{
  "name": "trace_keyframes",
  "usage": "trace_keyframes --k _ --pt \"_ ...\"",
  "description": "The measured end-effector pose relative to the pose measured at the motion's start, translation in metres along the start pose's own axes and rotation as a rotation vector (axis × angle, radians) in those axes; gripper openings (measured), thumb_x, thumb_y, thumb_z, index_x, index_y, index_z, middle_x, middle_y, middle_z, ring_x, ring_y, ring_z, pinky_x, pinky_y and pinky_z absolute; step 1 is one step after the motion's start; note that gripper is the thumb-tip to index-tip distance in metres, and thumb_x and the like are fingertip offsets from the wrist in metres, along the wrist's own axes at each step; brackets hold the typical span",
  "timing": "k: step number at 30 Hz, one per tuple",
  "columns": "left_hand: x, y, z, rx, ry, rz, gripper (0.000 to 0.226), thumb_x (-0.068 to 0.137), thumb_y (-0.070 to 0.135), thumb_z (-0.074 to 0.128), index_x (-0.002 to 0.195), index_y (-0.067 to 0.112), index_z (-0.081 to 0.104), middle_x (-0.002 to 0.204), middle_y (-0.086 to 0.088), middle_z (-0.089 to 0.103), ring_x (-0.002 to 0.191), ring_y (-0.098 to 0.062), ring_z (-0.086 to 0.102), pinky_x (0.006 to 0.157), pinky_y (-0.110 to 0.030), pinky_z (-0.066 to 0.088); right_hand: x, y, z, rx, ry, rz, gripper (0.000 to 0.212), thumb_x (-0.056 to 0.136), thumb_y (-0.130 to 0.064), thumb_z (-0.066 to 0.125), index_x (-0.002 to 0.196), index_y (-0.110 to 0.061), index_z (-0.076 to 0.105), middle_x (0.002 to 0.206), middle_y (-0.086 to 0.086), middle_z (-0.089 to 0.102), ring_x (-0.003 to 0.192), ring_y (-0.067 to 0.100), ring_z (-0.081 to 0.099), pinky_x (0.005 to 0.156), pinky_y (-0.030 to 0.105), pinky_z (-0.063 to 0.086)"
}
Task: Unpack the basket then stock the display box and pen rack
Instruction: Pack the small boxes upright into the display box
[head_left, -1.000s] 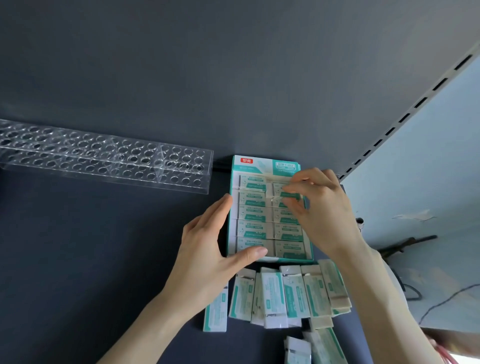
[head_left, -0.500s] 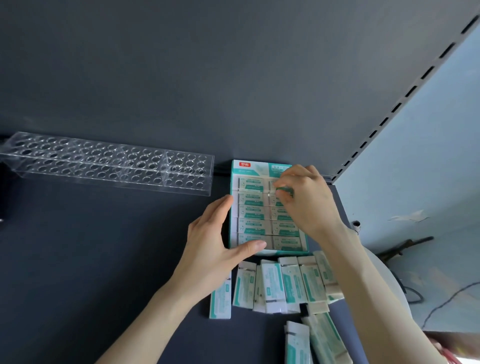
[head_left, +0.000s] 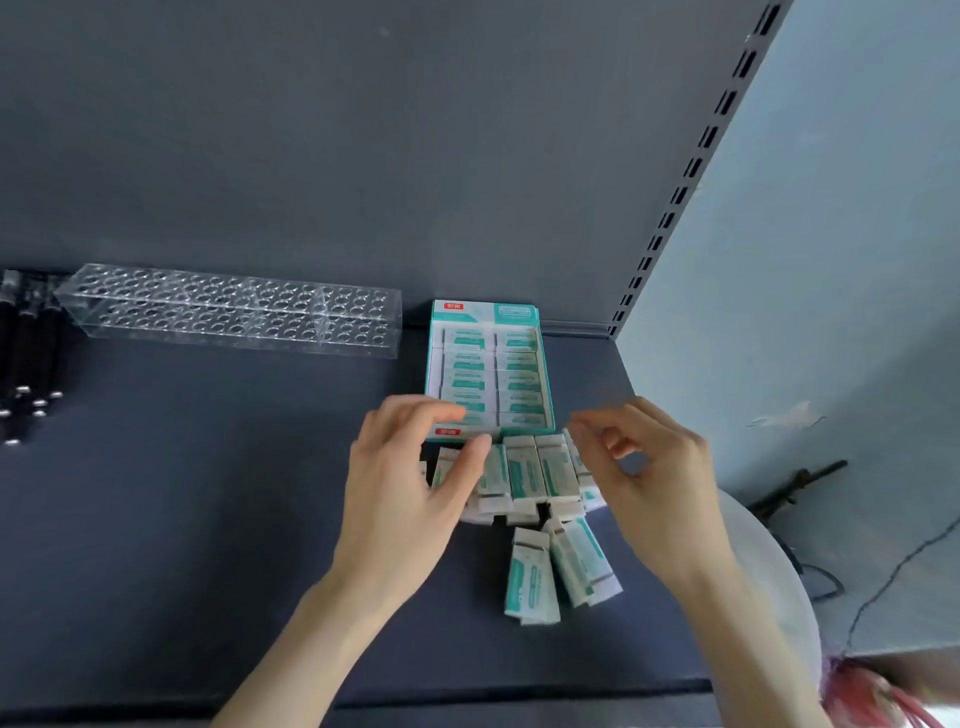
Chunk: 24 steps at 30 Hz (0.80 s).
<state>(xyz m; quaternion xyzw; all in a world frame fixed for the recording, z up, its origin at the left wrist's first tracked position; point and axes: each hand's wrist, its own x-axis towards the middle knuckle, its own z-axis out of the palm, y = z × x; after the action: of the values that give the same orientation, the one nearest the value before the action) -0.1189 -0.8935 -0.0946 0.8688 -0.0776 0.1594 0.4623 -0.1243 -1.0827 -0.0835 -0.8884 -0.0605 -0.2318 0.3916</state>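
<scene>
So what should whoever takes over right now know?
Left hand: loosely curled over the loose erasers, seemingly holding nothing.
Right hand: likewise, beside them.
Display box: top layer looks full.
Pen rack: no pens in it; dark pens sit left of it.
To do: box the loose erasers if they fit, then fill the rack.

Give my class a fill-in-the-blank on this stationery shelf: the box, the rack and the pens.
1. The erasers in the display box lie in ___ columns.
2. The clear pen rack stands to the box's ___.
3. The rack's holes are all ___.
4. The pens beside the rack are ___ in colour.

Missing words: two; left; empty; black.
</scene>
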Motion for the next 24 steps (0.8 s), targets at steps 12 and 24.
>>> trace_keyframes --k 12,24 --pt "-0.102 0.032 0.042 0.273 0.086 -0.119 0.025 0.082 0.031 0.072 0.096 0.011 0.07 0.087 -0.001 0.061 0.079 -0.023 0.06 0.075 -0.043 0.047 -0.088 0.018 -0.012 0.055 -0.187 0.197 0.037 0.075 -0.051 0.066 0.095 -0.02 0.067 0.089 -0.016 0.054 0.086 0.013 0.054 0.073 0.023 0.046" --pt "-0.099 0.031 0.032 -0.031 0.109 -0.316 0.01 0.085 0.025 0.067 0.085 0.023 0.057 0.073 0.014 0.065 0.069 -0.005 0.059 0.065 -0.027 0.051 -0.087 0.021 -0.015 0.146 -0.182 0.19 0.006 0.084 -0.022 0.066 0.081 -0.019 0.07 0.095 -0.011 0.054 0.094 0.012 0.053 0.074 0.017 0.043"
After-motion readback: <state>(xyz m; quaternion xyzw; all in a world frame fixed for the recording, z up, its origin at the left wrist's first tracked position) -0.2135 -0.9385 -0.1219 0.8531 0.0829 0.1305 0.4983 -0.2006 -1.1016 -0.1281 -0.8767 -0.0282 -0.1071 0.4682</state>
